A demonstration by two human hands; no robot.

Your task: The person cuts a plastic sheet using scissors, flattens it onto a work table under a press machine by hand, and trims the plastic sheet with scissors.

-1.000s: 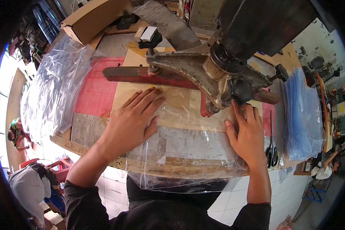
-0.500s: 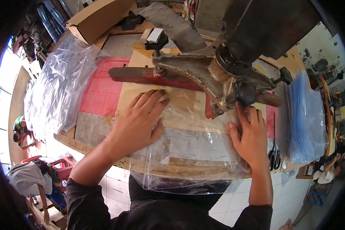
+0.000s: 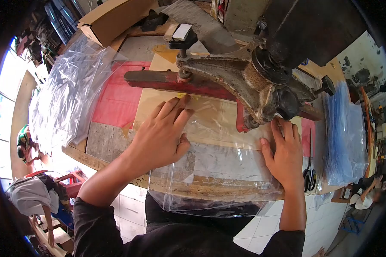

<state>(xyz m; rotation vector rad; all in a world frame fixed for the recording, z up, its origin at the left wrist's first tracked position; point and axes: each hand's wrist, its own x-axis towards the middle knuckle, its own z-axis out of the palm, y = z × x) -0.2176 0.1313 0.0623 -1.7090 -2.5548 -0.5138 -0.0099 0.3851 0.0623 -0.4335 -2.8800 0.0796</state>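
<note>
No text, label, brand, number or sign is coming out readable; the white patch [image 3: 182, 31] on the machine [image 3: 255, 79], upper centre of the frame, is showing no legible lettering.

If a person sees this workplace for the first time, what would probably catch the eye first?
Probably the heavy, worn metal machine at the upper right, with a long dark-and-red bar running beneath its arms. In front of the bar, the left hand and the right hand are at opposite sides of a clear plastic sheet. Shiny, crinkled plastic lies piled at the left, a bluish stack at the right.
</note>
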